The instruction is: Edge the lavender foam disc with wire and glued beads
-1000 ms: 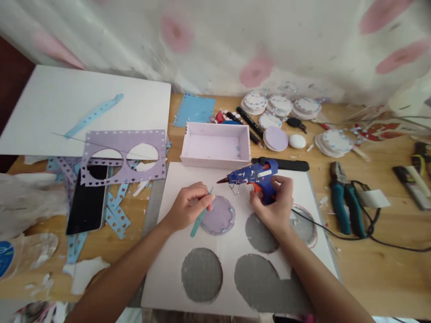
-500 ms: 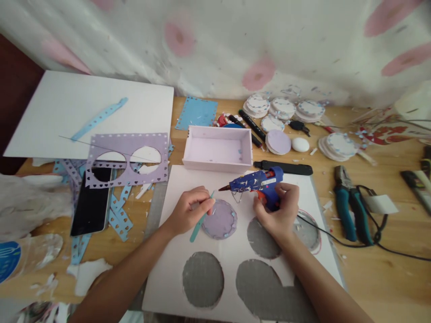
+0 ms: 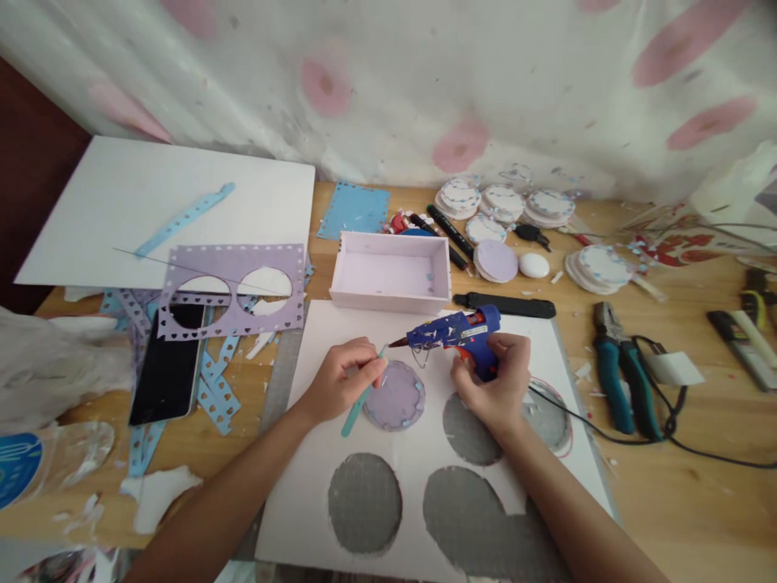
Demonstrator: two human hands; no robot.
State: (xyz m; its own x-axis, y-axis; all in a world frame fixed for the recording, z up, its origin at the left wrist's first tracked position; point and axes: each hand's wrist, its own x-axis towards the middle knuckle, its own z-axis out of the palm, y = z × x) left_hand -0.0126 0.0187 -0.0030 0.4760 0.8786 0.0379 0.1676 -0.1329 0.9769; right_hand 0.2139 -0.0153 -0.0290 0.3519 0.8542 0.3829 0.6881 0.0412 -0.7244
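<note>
My left hand [image 3: 343,376] pinches a thin teal tool [image 3: 358,401], its tip at the upper left rim of a lilac paper disc [image 3: 396,395] edged with small blue hearts. The disc lies on a white foam board [image 3: 425,441] with round holes cut out of it. My right hand [image 3: 494,380] is closed round the handle of a blue hot glue gun [image 3: 455,334]. The gun's nozzle points left and hovers just above the disc's top edge, close to my left fingertips.
A shallow lilac box [image 3: 392,271] stands behind the board. Finished discs [image 3: 549,206], markers [image 3: 449,231] and a black knife [image 3: 507,305] lie at the back. Teal pliers [image 3: 619,376] and the gun's black cord [image 3: 668,437] are on the right. A phone [image 3: 167,368], punched lilac sheet [image 3: 231,291] and blue strips sit left.
The glue gun's nozzle has shifted a little left, closer to my left fingertips at the disc's rim. My left hand holds its place on the disc.
</note>
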